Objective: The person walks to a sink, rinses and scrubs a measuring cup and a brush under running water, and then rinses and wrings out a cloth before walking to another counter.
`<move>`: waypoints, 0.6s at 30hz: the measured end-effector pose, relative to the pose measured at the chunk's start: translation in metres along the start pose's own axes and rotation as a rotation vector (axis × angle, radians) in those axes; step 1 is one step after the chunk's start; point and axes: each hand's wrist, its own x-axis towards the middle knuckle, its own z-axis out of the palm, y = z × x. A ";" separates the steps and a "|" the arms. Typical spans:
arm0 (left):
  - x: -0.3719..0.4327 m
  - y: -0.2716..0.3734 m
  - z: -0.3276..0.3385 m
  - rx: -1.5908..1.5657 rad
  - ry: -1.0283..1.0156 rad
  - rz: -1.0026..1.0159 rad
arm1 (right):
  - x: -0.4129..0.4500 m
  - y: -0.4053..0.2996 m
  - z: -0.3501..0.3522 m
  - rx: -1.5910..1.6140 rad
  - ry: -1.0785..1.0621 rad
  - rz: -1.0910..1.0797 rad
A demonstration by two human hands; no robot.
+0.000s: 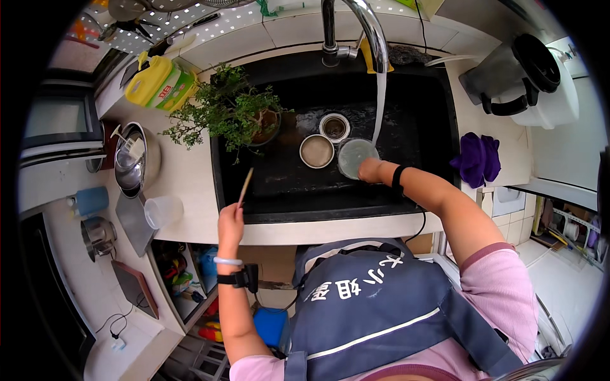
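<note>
My left hand (pixel 230 223) grips a thin stick (pixel 246 186), perhaps a brush handle, raised over the front left of the black sink (pixel 305 216). Inside the sink, my right hand (pixel 370 170) is closed on the rim of a round, translucent container (pixel 355 157) with cloudy contents. Water (pixel 380 107) runs from the chrome faucet (pixel 376 35) just behind that container. Beside it stand two small round tins or pots, one with brown contents (pixel 334 128) and one with a beige inside (pixel 317 151). A potted leafy plant (pixel 238 107) occupies the sink's left side.
Left of the sink are a yellow detergent jug (pixel 155 83), a metal bowl (pixel 150 159) and a clear plastic cup (pixel 164 212). A purple cloth (pixel 476 159) and a large pitcher with a black lid (pixel 500 76) lie to the right.
</note>
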 end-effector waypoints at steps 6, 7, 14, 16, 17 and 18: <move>-0.028 -0.110 -0.031 0.335 0.219 -0.341 | -0.027 0.019 -0.035 0.632 0.212 0.196; -0.024 -0.111 -0.032 0.327 0.226 -0.344 | -0.032 0.025 -0.028 0.621 0.211 0.196; 0.016 -0.030 0.005 0.568 0.577 -0.046 | -0.047 0.020 -0.023 1.674 0.310 0.573; 0.039 0.052 0.024 0.221 0.312 0.032 | -0.051 0.019 -0.027 1.731 0.362 0.651; 0.040 0.087 0.041 0.009 0.143 0.199 | -0.052 0.017 -0.034 1.778 0.407 0.709; 0.042 0.113 0.065 -0.167 -0.001 0.385 | -0.054 0.012 -0.043 1.774 0.403 0.706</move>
